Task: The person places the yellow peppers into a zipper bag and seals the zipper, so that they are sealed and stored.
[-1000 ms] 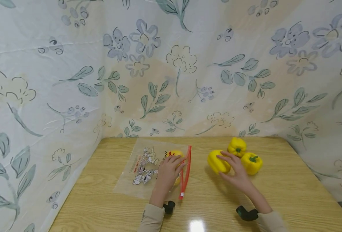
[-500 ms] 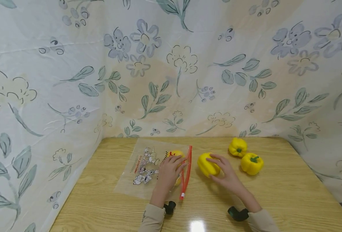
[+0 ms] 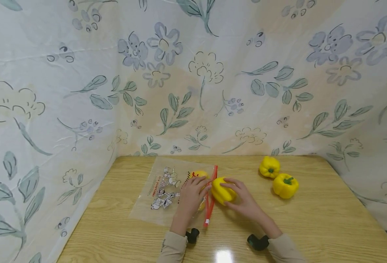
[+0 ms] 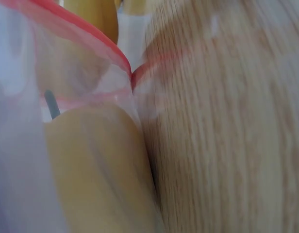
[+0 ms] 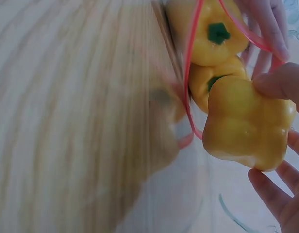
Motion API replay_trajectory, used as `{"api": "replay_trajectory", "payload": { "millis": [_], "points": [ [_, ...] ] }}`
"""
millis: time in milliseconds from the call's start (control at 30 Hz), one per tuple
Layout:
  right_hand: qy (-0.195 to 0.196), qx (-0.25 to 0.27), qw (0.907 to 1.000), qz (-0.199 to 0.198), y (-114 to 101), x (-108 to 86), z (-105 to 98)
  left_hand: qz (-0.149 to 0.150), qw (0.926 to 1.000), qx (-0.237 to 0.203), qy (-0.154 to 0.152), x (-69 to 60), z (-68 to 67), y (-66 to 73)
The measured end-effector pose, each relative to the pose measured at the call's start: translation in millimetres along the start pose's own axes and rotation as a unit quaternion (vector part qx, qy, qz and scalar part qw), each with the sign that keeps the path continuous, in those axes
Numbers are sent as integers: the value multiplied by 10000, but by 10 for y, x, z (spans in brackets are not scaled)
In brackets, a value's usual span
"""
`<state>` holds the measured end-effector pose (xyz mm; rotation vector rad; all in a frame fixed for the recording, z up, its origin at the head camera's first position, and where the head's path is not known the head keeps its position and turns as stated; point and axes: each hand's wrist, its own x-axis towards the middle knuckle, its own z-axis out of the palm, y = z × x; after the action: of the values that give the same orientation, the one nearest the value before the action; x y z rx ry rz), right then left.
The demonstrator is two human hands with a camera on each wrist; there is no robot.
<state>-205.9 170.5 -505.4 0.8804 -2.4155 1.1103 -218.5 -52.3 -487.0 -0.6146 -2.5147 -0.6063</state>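
Note:
A yellow bell pepper (image 3: 222, 190) is gripped between the thumb and fingers of my right hand (image 3: 246, 201), close to the mouth of a clear zip bag (image 3: 144, 204). My left hand (image 3: 190, 195) lies over the bag and holds its red zip edge (image 3: 214, 175), keeping the mouth parted. Through that mouth, the right wrist view shows two yellow peppers, a nearer one (image 5: 198, 85) and another (image 5: 210, 41), inside the bag. The left wrist view has a bagged pepper (image 4: 96, 165) close up, behind the plastic.
Two more yellow bell peppers, one farther back (image 3: 269, 167) and one nearer (image 3: 285, 186), stand at the right of the wooden table (image 3: 328, 226). A floral cloth (image 3: 213, 120) hangs along the table's back and sides. The bag's printed part stretches leftward.
My right hand has carried the pepper leftward, away from the two peppers on the right, up to the bag's red edge. The left hand has stayed in place on the bag.

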Motion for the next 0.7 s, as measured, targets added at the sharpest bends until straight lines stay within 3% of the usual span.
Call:
{"api": "replay_trajectory", "payload": {
  "millis": [367, 700],
  "points": [
    [-194, 301, 9993, -96, 31, 66, 177, 86, 9999, 64, 59, 11, -10, 10],
    [-146, -164, 9990, -398, 10, 126, 201, 302, 9988, 46, 387, 12, 13, -11]
  ]
}}
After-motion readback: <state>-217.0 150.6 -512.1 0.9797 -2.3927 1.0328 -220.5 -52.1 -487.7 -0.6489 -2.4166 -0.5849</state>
